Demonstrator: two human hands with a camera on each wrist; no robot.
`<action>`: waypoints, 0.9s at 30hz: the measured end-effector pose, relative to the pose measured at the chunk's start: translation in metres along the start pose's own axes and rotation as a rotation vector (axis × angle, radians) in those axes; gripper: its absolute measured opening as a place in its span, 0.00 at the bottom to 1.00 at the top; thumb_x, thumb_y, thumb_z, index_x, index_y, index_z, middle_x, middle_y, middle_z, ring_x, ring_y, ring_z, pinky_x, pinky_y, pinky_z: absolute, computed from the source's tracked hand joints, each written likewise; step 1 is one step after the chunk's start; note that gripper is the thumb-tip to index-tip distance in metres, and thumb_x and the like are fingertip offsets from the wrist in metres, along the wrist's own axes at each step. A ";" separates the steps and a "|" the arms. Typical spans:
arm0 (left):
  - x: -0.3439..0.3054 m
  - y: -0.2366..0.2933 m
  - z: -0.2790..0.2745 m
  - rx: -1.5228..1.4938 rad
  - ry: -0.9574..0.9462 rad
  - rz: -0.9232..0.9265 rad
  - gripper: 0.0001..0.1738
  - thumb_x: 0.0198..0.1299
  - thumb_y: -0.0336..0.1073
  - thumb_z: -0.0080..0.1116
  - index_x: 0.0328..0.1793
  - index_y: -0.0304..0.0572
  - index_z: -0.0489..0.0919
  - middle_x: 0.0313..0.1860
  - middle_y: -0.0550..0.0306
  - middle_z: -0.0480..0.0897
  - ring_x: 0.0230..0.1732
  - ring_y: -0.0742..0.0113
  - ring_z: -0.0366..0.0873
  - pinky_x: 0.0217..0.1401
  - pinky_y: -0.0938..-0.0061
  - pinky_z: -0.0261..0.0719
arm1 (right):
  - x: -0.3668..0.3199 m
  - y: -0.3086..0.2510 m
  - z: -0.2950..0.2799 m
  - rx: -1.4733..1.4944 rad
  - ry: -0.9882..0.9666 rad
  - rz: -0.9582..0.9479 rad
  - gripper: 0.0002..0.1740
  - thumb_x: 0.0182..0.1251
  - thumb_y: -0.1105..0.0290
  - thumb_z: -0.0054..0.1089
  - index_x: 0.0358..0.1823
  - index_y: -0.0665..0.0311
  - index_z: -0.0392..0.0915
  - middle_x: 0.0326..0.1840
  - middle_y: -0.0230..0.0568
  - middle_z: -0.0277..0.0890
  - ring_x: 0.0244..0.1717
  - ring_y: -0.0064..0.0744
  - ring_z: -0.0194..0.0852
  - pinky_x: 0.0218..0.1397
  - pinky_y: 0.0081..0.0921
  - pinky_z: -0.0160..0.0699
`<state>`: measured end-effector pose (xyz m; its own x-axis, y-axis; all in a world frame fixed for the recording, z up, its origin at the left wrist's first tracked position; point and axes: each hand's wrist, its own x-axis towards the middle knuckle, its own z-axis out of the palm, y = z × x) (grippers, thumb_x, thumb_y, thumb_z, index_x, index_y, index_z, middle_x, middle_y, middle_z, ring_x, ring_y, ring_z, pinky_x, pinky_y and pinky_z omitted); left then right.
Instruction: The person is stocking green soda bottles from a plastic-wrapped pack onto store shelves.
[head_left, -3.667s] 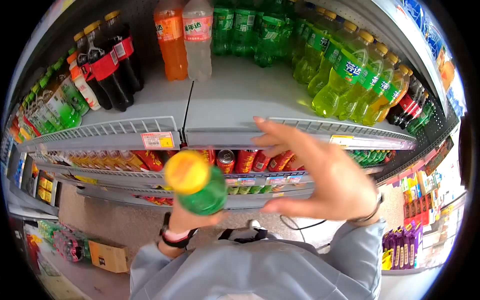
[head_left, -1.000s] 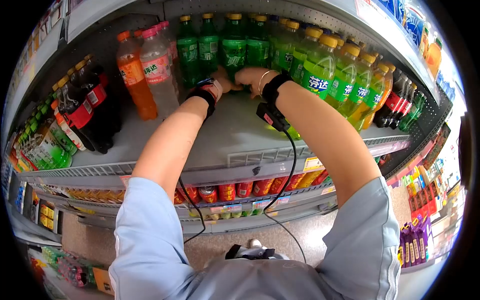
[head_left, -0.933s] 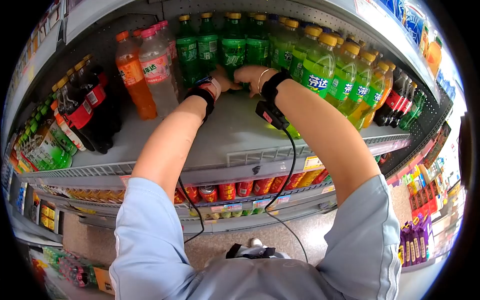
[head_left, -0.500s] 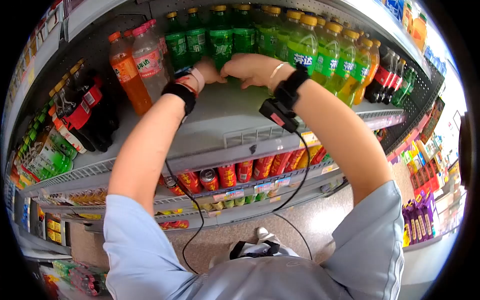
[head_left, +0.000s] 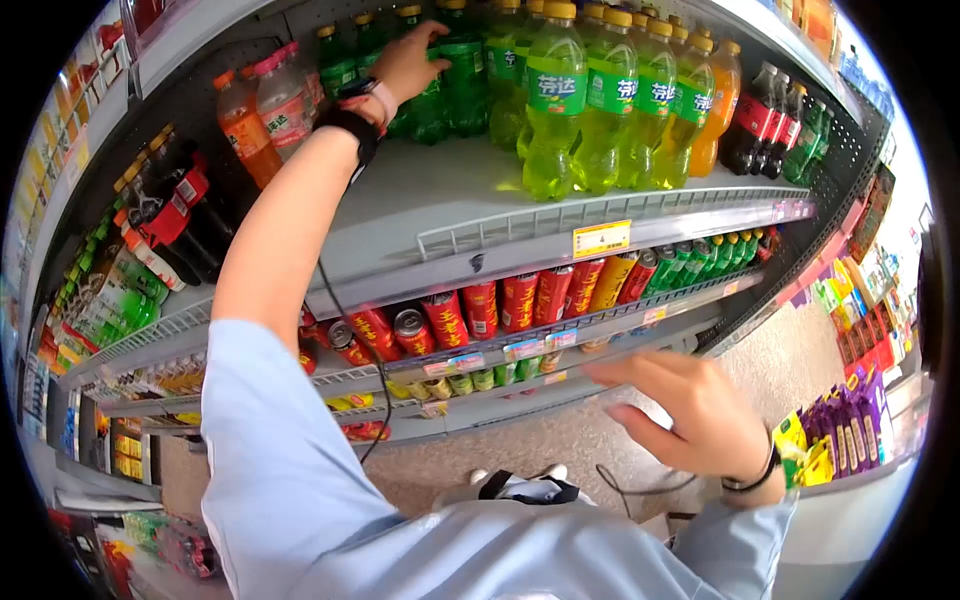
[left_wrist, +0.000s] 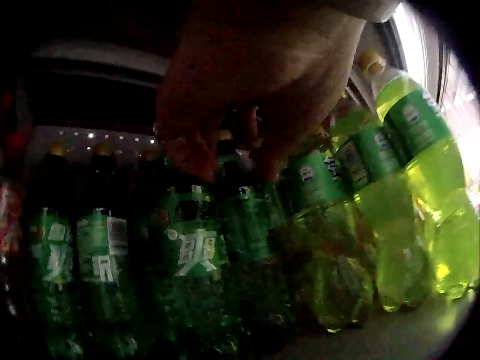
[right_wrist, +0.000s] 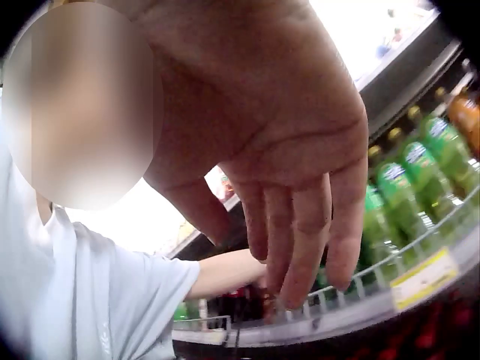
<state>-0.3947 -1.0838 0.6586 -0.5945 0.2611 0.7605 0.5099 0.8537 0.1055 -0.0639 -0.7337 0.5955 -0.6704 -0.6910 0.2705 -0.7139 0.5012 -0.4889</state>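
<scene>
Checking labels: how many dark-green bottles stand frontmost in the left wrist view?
4, left to right: first bottle and second bottle left of the left hand; third bottle and fourth bottle below it in frame. Others behind may be hidden.

room runs over the wire rail (head_left: 500, 227) and shelf (head_left: 430, 190) to the green bottles (head_left: 465, 85), yellow-green bottles (head_left: 610, 110) blocking the right.

The right hand (right_wrist: 262, 127) shows its palm, the fingers (right_wrist: 309, 217) hanging loosely downward and the thumb (right_wrist: 206, 217) apart to their left. Right of the fingers, a row of bottles with green labels (right_wrist: 421, 169) stands behind a wire rail (right_wrist: 359, 287), with an orange bottle (right_wrist: 465, 118) farther right. Below right of the fingertips sits a yellow-and-white price tag (right_wrist: 425, 279); lower left are a forearm (right_wrist: 229, 271) and a light blue sleeve (right_wrist: 142, 292).
</scene>
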 end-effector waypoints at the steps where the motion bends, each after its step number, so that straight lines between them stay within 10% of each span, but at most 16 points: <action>1: 0.008 0.006 0.005 0.095 -0.057 0.003 0.33 0.56 0.37 0.68 0.69 0.53 0.70 0.60 0.46 0.79 0.57 0.44 0.79 0.58 0.56 0.78 | -0.019 0.011 -0.001 0.021 0.050 0.046 0.17 0.61 0.74 0.59 0.53 0.68 0.77 0.40 0.49 0.80 0.40 0.52 0.80 0.41 0.39 0.79; 12: 0.069 -0.014 0.012 0.487 -0.355 0.151 0.32 0.62 0.41 0.62 0.72 0.76 0.66 0.69 0.49 0.72 0.64 0.45 0.74 0.61 0.55 0.77 | -0.192 0.123 0.008 0.384 0.348 0.659 0.17 0.64 0.82 0.53 0.55 0.73 0.75 0.41 0.49 0.84 0.43 0.34 0.84 0.49 0.26 0.78; 14: 0.050 0.020 0.011 0.734 -0.192 0.126 0.24 0.66 0.52 0.56 0.65 0.54 0.75 0.59 0.44 0.79 0.60 0.57 0.76 0.62 0.54 0.74 | -0.206 0.132 0.010 0.404 0.350 0.670 0.17 0.65 0.82 0.53 0.55 0.73 0.75 0.42 0.49 0.84 0.42 0.34 0.84 0.49 0.26 0.78; 18: 0.056 0.002 0.044 0.667 -0.049 0.017 0.17 0.69 0.41 0.55 0.61 0.47 0.76 0.55 0.44 0.81 0.51 0.53 0.80 0.53 0.56 0.77 | -0.221 0.145 0.013 0.410 0.433 0.723 0.16 0.66 0.82 0.52 0.55 0.74 0.74 0.41 0.49 0.84 0.44 0.32 0.83 0.51 0.25 0.77; 20: 0.048 0.021 0.042 0.822 -0.129 -0.231 0.28 0.67 0.46 0.53 0.73 0.76 0.65 0.71 0.51 0.71 0.63 0.43 0.74 0.61 0.55 0.76 | -0.228 0.147 0.010 0.394 0.449 0.749 0.16 0.66 0.81 0.52 0.55 0.74 0.74 0.41 0.48 0.84 0.44 0.32 0.82 0.51 0.25 0.76; 24: 0.058 -0.052 0.047 0.662 -0.213 0.325 0.29 0.68 0.50 0.47 0.75 0.64 0.63 0.72 0.50 0.69 0.65 0.48 0.73 0.66 0.59 0.72 | -0.248 0.155 0.009 0.418 0.437 0.776 0.16 0.68 0.80 0.51 0.57 0.74 0.73 0.42 0.47 0.83 0.47 0.31 0.80 0.54 0.25 0.75; 27: 0.056 -0.031 0.041 0.415 -0.206 0.048 0.24 0.70 0.44 0.46 0.70 0.54 0.69 0.67 0.48 0.74 0.63 0.48 0.74 0.65 0.62 0.71 | -0.267 0.162 0.011 0.443 0.506 0.787 0.16 0.69 0.79 0.50 0.58 0.74 0.73 0.43 0.46 0.82 0.47 0.31 0.80 0.55 0.25 0.74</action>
<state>-0.4696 -1.0766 0.6717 -0.7090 0.3532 0.6104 0.2731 0.9355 -0.2241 0.0014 -0.4741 0.4349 -0.9949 0.1005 0.0085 0.0335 0.4088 -0.9120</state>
